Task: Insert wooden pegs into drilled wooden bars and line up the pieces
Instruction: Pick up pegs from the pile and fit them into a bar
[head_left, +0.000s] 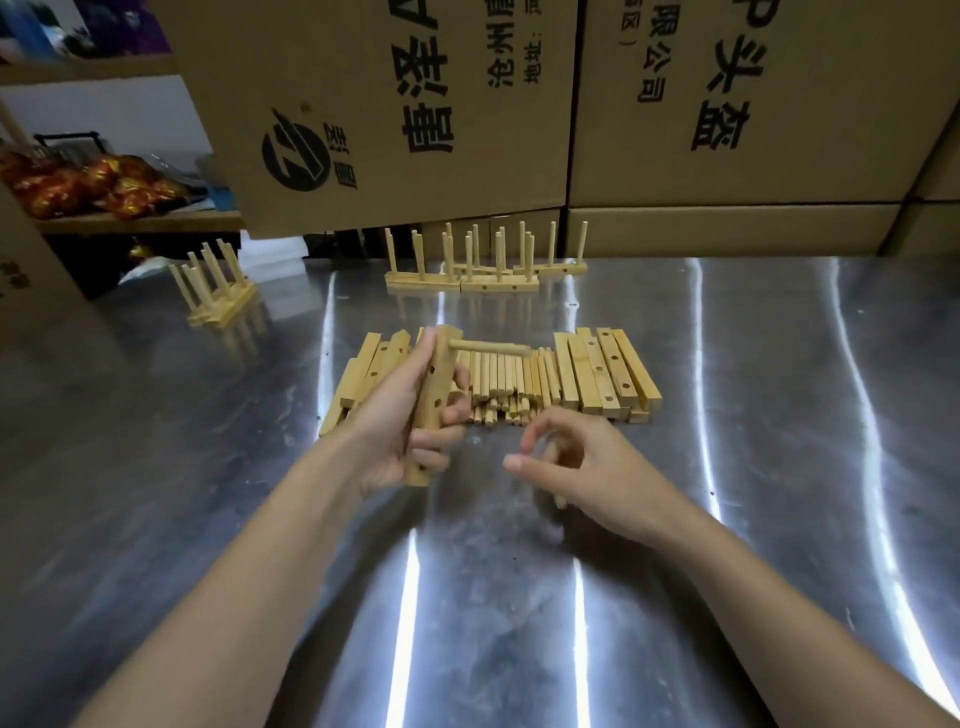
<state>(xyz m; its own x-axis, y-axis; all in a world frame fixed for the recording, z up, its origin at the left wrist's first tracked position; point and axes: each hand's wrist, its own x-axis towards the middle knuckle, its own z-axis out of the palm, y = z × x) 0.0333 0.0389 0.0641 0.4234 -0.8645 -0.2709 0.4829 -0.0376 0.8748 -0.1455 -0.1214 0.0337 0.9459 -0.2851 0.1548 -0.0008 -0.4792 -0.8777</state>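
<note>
My left hand (387, 431) grips a drilled wooden bar (435, 387) held almost upright above the table. One wooden peg (491, 347) sticks out of the bar's top hole, pointing right. My right hand (592, 478) hovers just right of the bar, fingers curled round a blurred peg (551, 454). Behind the hands lies a row of loose pegs (511, 376). Drilled bars are stacked to its right (608, 374) and to its left (363, 371).
Finished bars with upright pegs stand at the table's back middle (488, 275) and back left (221, 293). Large cardboard boxes (415, 104) wall off the far edge. The steel table (753, 441) stretches out on both sides.
</note>
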